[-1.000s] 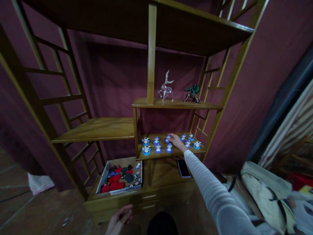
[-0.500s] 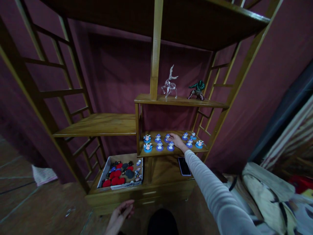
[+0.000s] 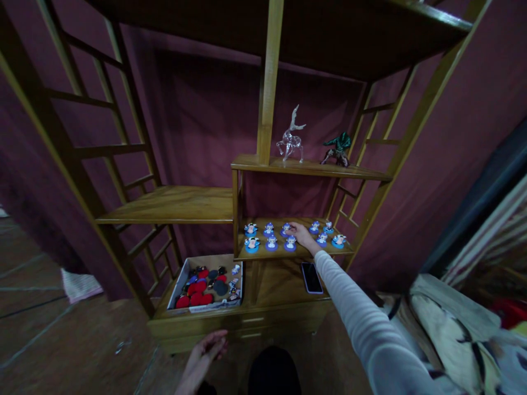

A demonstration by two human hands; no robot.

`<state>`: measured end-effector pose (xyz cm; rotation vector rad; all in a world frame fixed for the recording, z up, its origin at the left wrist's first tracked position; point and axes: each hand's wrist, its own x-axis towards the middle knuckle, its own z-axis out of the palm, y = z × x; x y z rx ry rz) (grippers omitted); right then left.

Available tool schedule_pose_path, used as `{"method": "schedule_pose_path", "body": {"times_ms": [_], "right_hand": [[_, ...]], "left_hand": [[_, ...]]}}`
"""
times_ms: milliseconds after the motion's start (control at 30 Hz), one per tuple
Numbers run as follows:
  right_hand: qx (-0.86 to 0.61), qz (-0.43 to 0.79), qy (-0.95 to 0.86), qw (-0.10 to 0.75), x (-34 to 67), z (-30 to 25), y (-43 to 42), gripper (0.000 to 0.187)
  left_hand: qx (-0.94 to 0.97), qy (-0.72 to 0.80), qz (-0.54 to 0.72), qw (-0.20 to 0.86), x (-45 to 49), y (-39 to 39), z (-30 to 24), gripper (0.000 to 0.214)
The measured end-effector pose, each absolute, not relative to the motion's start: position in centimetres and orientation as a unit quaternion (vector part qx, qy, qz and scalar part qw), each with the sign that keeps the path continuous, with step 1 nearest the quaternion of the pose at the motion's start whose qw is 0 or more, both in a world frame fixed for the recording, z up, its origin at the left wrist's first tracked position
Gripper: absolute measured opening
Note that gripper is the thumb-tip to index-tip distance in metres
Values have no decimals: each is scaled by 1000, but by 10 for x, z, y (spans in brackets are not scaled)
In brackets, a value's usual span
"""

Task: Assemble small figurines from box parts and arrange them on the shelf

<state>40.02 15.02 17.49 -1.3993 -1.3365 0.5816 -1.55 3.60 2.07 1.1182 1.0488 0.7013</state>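
I reach with my right hand (image 3: 302,236) to the lower right shelf (image 3: 307,253), my fingertips at a small figurine (image 3: 285,229) on a purple base in the far row. They meet its right side; I cannot tell whether they pinch it or only touch it. It stands upright, just beyond a near-row purple-based figurine (image 3: 290,244). Other figurines stand left and right of it, with blue-based ones at both ends. My left hand (image 3: 207,349) hangs low and near, its fingers loosely curled and slightly apart, in front of the drawers (image 3: 222,328). Left of centre, an open box (image 3: 206,306) holds red, dark and white pieces. A phone (image 3: 312,278) lies below the figurines, and a clear deer (image 3: 291,144) stands on the shelf above.
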Motion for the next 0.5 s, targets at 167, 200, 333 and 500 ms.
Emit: {"method": "schedule_pose_path", "body": {"times_ms": [167,200,333,500], "right_hand": [[-575,267,-556,538,400,174,149,39],[-574,270,-556,537,399,174,149,39],[-571,272,-572,522,397,180,147,34],[-568,275,-592,502,393,186,144,26]], "left_hand": [[488,488,322,648,-9,25,45,48],[488,492,324,644,-8,23,49,48],[484,492,328,645,-7,19,54,48],[480,486,329,652,-11,23,45,48]]}}
